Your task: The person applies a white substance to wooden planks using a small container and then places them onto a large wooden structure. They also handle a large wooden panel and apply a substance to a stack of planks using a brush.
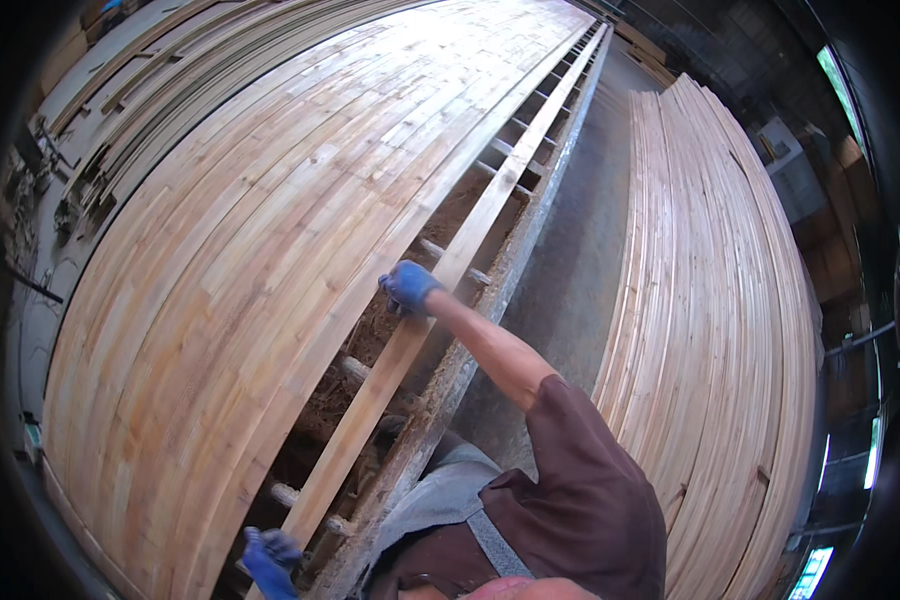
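My right hand (408, 287), in a blue glove, is curled at the left edge of a long narrow board (372, 395), my wrist crossing above it; the fingertips are turned from view, so I cannot tell whether they grip the wood. My left hand (270, 560), gloved too, is bent at the same board's near end; it is blurred and its forearm cut off, and I cannot tell whether it grasps. The board runs from near left to far right over pale crossbars (355, 368), covering their middles, between a broad spread of planks (260, 270) on my left and a rough rail (435, 400) on my right. My brown sleeve (590, 450) hides part of a stack of long boards (710, 300) farther right. Dark shadow blurs the far right background.
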The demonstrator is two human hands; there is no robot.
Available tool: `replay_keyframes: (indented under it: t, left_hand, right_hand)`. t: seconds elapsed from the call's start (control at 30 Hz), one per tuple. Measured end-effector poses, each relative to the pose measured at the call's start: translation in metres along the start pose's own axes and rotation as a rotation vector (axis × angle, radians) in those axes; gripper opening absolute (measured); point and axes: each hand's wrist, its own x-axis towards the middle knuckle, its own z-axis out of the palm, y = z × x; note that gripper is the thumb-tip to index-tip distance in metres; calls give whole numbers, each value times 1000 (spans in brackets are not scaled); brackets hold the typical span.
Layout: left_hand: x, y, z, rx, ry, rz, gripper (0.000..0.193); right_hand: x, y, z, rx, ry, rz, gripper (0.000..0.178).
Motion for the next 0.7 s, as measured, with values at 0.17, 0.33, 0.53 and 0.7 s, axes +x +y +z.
replay_keyframes:
  t: [0.17, 0.33, 0.53, 0.7]
  left_hand:
    - [-54, -46, 35, 73, 126, -366, 46]
    - [-47, -105, 96, 59, 555, 86, 58]
    - [-23, -96, 81, -227, 668, 274, 75]
    - [-3, -116, 22, -238, 643, 482, 61]
  right_hand:
    - [-41, -4, -53, 379, 109, 253, 44]
    - [-82, 53, -44, 190, 201, 460, 45]
    - [-89, 22, -52, 814, 267, 666, 44]
    - [-62, 51, -41, 980, 154, 710, 40]
